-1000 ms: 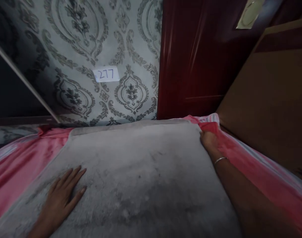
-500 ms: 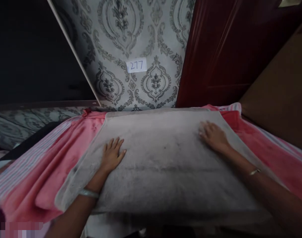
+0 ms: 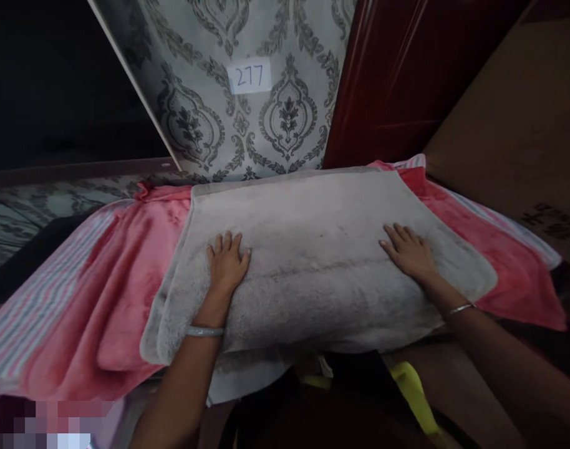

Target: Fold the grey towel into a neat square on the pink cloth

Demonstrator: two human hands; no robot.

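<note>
A plush light-grey blanket (image 3: pixel 304 280), folded with rounded corners, lies spread over the surface in front of me. My left hand (image 3: pixel 226 262) rests flat on its left part, fingers spread. On the right part of the same blanket my right hand (image 3: pixel 410 249) lies palm down with its fingers stretched out. Neither hand grips anything. Beneath the grey blanket, a pink-red blanket (image 3: pixel 135 268) with a striped edge shows on the left and again on the right. The grey front edge hangs down toward me.
Patterned wallpaper (image 3: pixel 247 131) with a paper label (image 3: pixel 249 75) marked 277 rises behind. A dark screen (image 3: pixel 60 87) stands at left. To the right are a dark red panel (image 3: pixel 406 81) and a cardboard box (image 3: pixel 509 137). Yellow strips (image 3: pixel 416 396) show below.
The view has tilted down and shifted. My right hand has slid nearer to me over the grey blanket; the left still lies flat on it. More of the blanket's front edge shows.
</note>
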